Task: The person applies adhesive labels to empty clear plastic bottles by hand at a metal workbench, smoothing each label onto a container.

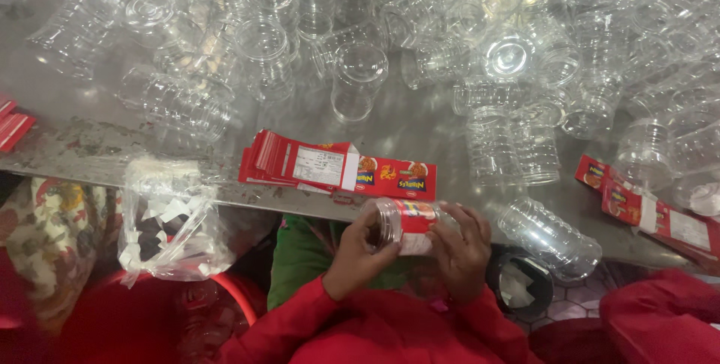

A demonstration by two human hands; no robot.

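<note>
Empty clear jars (pixel 360 79), red label stack (pixel 300 163) & plastic bag (pixel 169 221) w/ scraps

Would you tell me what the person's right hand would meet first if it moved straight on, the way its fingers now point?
The right hand already rests on the labelled jar. Past that, probably the stack of red labels on the table edge, though depth is unclear.

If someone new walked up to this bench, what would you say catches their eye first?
First, the mass of clear plastic jars crowding the far half of the metal table. Then the red label stack at the near edge. Just below it, the left hand and right hand hold a red-labelled jar between them.
</note>
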